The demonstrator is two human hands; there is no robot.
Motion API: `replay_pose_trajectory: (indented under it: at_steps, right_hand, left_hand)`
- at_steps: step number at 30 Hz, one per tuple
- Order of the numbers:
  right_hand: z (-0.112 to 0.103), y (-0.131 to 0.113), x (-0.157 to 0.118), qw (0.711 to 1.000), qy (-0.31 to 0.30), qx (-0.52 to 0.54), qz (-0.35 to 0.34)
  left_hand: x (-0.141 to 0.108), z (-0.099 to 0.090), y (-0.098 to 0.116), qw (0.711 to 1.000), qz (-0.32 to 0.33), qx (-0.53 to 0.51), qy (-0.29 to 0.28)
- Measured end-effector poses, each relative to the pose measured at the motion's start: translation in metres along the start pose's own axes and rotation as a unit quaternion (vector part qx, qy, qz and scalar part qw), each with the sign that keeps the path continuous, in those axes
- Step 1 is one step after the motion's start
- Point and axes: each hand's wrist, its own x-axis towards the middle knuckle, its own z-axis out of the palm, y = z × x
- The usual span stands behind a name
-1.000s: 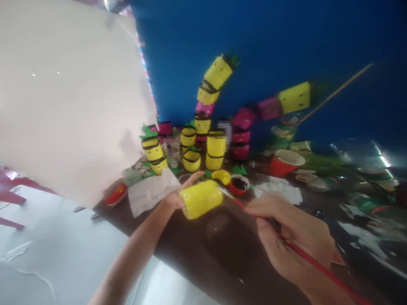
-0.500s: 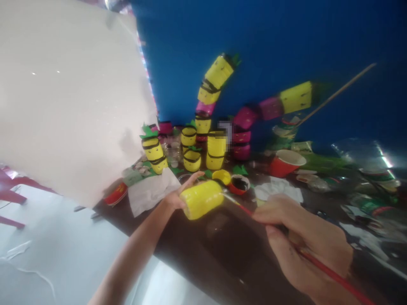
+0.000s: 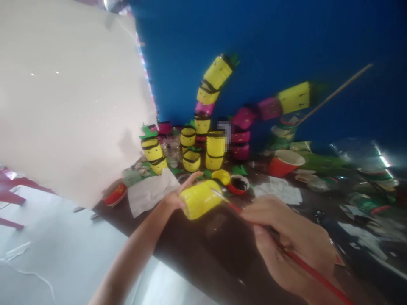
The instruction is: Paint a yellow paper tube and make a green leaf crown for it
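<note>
My left hand [image 3: 177, 197] holds a yellow container [image 3: 200, 200] tilted on its side above the dark table; most of its fingers are hidden behind the container. In my right hand [image 3: 280, 237] is a thin red paintbrush [image 3: 307, 266], gripped between thumb and fingers. The brush's pale tip lies against the yellow side near the container's right end. Just behind are a small yellow cup [image 3: 221, 177] and a red cup [image 3: 238, 184] with something black inside.
Yellow and magenta decorated containers [image 3: 214, 148] stand at the back by a blue wall. White paper [image 3: 152, 192] lies left, crumpled tissue [image 3: 278, 190] right. A red cup [image 3: 285, 163], plastic bottles and scraps fill the right side. The table's front edge runs diagonally below.
My right hand and the brush have moved left, bringing the tip from the container's right end onto its side. My left hand and the container have hardly moved.
</note>
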Motion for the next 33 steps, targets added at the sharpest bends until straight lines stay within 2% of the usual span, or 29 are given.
replay_pose_trajectory:
  at_steps: [5,11,17,23,28,31,33]
  right_hand:
    - [-0.0032,-0.0002,0.0008,1.000,-0.020,0.013,-0.011]
    - [-0.0052,-0.0024,-0.0027,1.000,0.002,0.017,0.010]
    - [-0.0021,-0.0025,0.0030,0.999,-0.011,0.005,-0.033]
    - [-0.0065,0.0024,0.0016,0.998,-0.040,0.037,-0.012]
    - [-0.0087,0.0067,-0.0009,0.998,-0.016,0.042,0.036]
    - [-0.0065,0.0066,-0.0011,0.999,-0.027,0.010,0.017]
    - [-0.0053,0.0060,-0.0001,0.999,-0.047,0.001,-0.006]
  left_hand:
    - [0.0004,-0.0005,-0.0001,1.000,0.010,-0.009,0.006]
    - [-0.0004,-0.0027,-0.0005,1.000,0.012,-0.002,-0.012]
    - [-0.0003,-0.0022,-0.0005,1.000,-0.005,0.010,0.027]
    - [-0.0006,-0.0033,-0.0004,0.999,-0.011,0.010,0.030]
    - [-0.0013,-0.0060,-0.0026,1.000,0.008,0.003,0.014]
    - [-0.0015,-0.0061,-0.0030,1.000,0.017,-0.002,0.005]
    - [-0.0017,-0.0054,-0.0027,1.000,0.020,0.006,0.020]
